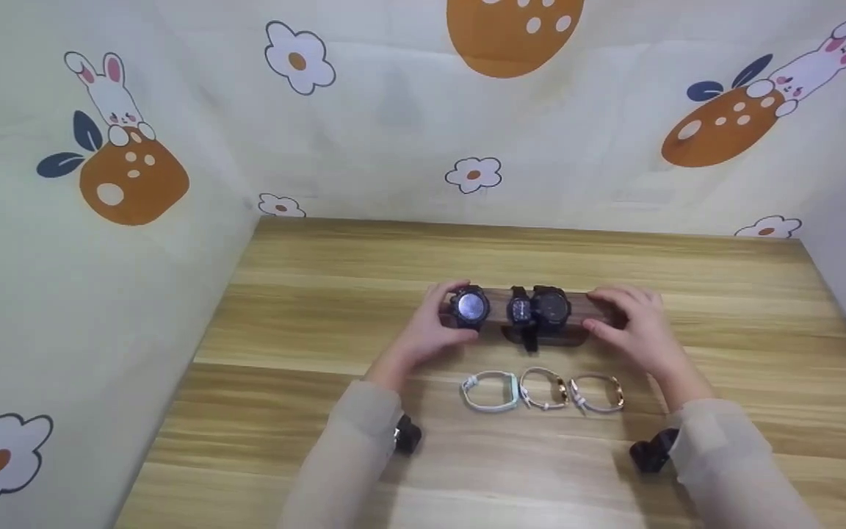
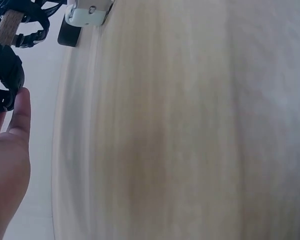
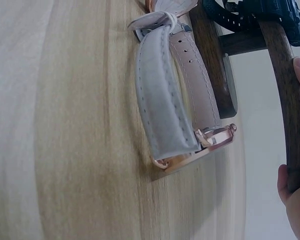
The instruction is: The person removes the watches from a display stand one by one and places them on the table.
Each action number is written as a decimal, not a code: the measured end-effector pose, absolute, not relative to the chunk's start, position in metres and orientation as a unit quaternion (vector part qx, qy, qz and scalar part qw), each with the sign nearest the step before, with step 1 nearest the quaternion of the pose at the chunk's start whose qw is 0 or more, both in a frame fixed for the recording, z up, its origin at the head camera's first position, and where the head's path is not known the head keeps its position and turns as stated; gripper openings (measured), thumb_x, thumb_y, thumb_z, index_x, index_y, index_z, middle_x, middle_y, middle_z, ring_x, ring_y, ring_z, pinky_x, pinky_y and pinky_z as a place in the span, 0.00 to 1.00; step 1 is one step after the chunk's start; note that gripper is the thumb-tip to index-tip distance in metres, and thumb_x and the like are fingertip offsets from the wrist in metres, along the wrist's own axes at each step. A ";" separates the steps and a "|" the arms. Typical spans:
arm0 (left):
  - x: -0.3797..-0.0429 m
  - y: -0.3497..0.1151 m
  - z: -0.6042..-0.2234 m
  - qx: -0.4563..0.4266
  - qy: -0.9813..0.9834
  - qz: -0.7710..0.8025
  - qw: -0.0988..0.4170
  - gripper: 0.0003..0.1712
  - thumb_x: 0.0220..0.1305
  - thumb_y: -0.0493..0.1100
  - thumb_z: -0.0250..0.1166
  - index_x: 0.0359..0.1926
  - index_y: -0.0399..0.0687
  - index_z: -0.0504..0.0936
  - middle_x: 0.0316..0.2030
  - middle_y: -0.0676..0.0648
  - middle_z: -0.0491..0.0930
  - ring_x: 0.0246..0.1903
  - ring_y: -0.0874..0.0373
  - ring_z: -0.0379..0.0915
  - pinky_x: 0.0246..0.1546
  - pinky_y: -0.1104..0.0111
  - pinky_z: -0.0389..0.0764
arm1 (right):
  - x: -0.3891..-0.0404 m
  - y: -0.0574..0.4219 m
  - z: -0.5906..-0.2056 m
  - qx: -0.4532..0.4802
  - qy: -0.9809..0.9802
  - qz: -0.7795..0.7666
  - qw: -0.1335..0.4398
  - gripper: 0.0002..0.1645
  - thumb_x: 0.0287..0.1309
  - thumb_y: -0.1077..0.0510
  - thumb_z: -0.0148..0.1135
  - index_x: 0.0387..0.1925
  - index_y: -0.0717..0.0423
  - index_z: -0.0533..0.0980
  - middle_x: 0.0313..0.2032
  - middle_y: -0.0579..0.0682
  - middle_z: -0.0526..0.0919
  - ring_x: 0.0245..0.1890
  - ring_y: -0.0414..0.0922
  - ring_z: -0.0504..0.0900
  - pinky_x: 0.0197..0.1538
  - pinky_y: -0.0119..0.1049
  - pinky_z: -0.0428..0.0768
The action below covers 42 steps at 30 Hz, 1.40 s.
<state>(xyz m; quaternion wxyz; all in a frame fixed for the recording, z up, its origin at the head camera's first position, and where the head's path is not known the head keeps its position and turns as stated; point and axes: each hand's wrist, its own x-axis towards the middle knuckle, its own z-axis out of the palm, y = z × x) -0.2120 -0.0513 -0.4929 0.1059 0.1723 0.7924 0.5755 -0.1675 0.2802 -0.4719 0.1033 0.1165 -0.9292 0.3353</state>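
Note:
A dark wooden watch stand [image 1: 497,305] with a T-shaped bar carries several black watches. At its left end, my left hand [image 1: 430,323] grips a black round watch [image 1: 471,306], fingers at its far side and thumb at its near side. The left wrist view shows the thumb [image 2: 21,115] against that watch's dark strap. My right hand [image 1: 640,327] holds the bare right end of the bar [image 3: 290,105], fingers behind and thumb in front. A small square black watch [image 1: 521,310] and a large round one [image 1: 551,308] sit side by side near the middle.
In front of the stand, a pale blue banded watch [image 1: 490,391] and two pale-strapped watches with gold-coloured parts, one in the middle [image 1: 543,389] and one on the right [image 1: 598,393], lie in a row on the wooden table [image 1: 305,308]. Patterned cloth [image 1: 393,110] walls the back and sides.

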 end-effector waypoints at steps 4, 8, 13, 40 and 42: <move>-0.211 -0.056 -0.491 0.162 0.802 0.567 0.100 0.47 0.38 0.41 0.76 0.62 0.66 0.68 0.59 0.47 0.63 0.55 0.49 0.65 0.59 0.48 0.63 | -0.168 0.280 -0.471 0.114 -0.930 0.336 0.099 0.29 0.47 0.53 0.72 0.52 0.56 0.75 0.55 0.60 0.73 0.53 0.58 0.62 0.55 0.60 0.60; -0.210 -0.061 -0.491 0.164 0.807 0.562 0.085 0.46 0.37 0.41 0.77 0.62 0.61 0.69 0.59 0.47 0.64 0.54 0.50 0.65 0.59 0.50 0.63 | -0.169 0.280 -0.472 0.114 -0.929 0.339 0.094 0.30 0.47 0.53 0.72 0.53 0.56 0.75 0.55 0.60 0.73 0.54 0.59 0.61 0.56 0.62 0.59; -0.208 -0.062 -0.492 0.170 0.802 0.568 0.076 0.46 0.36 0.41 0.77 0.62 0.58 0.70 0.57 0.48 0.66 0.52 0.50 0.66 0.58 0.53 0.65 | -0.168 0.281 -0.471 0.109 -0.930 0.340 0.090 0.30 0.47 0.53 0.71 0.53 0.55 0.75 0.56 0.60 0.72 0.55 0.59 0.61 0.56 0.63 0.59; -0.187 -0.069 -0.483 0.205 0.801 0.557 0.079 0.42 0.35 0.42 0.78 0.57 0.54 0.73 0.50 0.48 0.66 0.46 0.51 0.66 0.49 0.56 0.71 | -0.168 0.281 -0.470 0.103 -0.927 0.350 0.088 0.29 0.47 0.53 0.71 0.53 0.55 0.75 0.55 0.60 0.73 0.55 0.59 0.61 0.57 0.63 0.58; -0.184 -0.068 -0.480 0.213 0.803 0.550 0.082 0.42 0.35 0.42 0.78 0.56 0.56 0.74 0.50 0.49 0.66 0.47 0.52 0.66 0.51 0.55 0.70 | -0.168 0.281 -0.470 0.101 -0.928 0.348 0.083 0.30 0.47 0.52 0.71 0.53 0.55 0.75 0.56 0.60 0.72 0.55 0.59 0.61 0.57 0.64 0.58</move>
